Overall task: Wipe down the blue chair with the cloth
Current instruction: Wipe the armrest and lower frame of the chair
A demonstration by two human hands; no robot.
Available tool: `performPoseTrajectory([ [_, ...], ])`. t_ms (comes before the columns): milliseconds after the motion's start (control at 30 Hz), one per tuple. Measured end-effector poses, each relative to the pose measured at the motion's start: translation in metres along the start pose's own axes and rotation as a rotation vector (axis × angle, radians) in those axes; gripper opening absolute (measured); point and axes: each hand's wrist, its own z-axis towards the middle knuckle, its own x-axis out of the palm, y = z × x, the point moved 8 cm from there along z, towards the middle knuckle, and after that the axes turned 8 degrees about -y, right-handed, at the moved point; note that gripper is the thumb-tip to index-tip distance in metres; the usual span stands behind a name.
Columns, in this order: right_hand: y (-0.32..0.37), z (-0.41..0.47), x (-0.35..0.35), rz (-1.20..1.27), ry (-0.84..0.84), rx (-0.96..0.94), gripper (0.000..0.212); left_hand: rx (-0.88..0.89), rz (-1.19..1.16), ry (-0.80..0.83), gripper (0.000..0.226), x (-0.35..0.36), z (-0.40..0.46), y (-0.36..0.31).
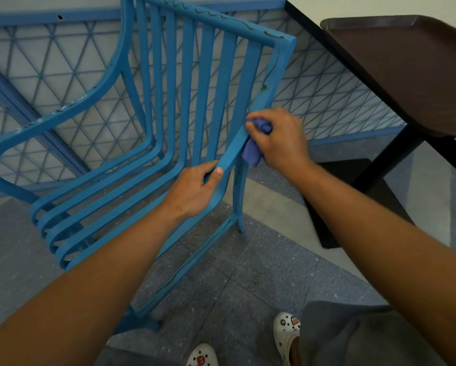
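The blue slatted metal chair (pixel 169 107) stands on the speckled grey floor against a blue lattice railing (pixel 327 101), its near armrest toward the person. Right of the chair stands a black-edged white table (pixel 380 6) carrying a dark brown plastic tray (pixel 406 70). The left hand (pixel 195 191) curls round the chair's near armrest, probably to steady the frame. The right hand (pixel 279 138), just above it on the same rail, grips the bunched blue-violet cloth (pixel 253 151) against the rail to rub it.

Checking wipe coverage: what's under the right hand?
The purple cloth, gripped by the right hand against the blue chair armrest; the contact patch is hidden.
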Motion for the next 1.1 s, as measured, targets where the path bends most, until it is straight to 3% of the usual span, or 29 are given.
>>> performPoseTrajectory([
  [267,0.008,-0.008,0.013,-0.136,0.190,-0.132,0.023,-0.007,0.019,0.012,0.034,0.000,-0.002,0.002],
  [433,0.003,0.038,-0.024,-0.140,-0.023,-0.073,0.024,-0.017,0.006,0.033,0.034,0.001,-0.001,0.003],
  [533,0.003,0.022,-0.017,-0.072,-0.060,-0.014,0.022,-0.012,-0.018,0.038,0.033,0.001,-0.002,0.002],
  [733,0.014,-0.040,0.024,-0.087,0.136,-0.102,0.021,-0.013,-0.038,0.031,0.035,0.001,-0.002,0.001],
  [867,0.023,-0.023,0.018,-0.231,0.175,-0.256,0.023,-0.024,-0.033,0.023,0.033,0.002,-0.001,0.004],
  [1100,0.016,0.049,-0.036,-0.262,-0.057,-0.178,0.025,-0.026,-0.025,0.013,0.033,0.001,-0.001,0.007],
])
